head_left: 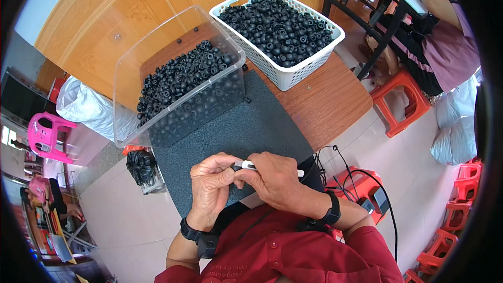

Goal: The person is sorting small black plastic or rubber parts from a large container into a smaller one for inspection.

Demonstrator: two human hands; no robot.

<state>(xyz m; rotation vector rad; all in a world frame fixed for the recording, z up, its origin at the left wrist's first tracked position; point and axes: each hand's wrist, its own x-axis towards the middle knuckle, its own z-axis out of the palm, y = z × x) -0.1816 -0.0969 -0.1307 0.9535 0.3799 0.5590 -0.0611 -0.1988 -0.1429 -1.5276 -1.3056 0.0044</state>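
My right hand (276,179) is closed round a slim white pen-like tool (248,165), whose far end sticks out past the hand on the right. The tool's tip meets a small black piece (236,167) pinched between the fingertips of my left hand (210,182); it is mostly hidden. Both hands are close together over the near edge of a dark grey mat (230,126). Beyond them, a clear plastic bin (119,99) holds many small black round parts with holes (181,78). To its right, a white perforated basket (285,76) is heaped with similar black parts.
A brown wooden table (335,99) carries the mat and containers. Red stools (401,106) stand at right, one bearing cables and small devices (378,199). Another person (445,52) sits at a table, far right. A black bag (141,165) and pink chair (47,135) are at left.
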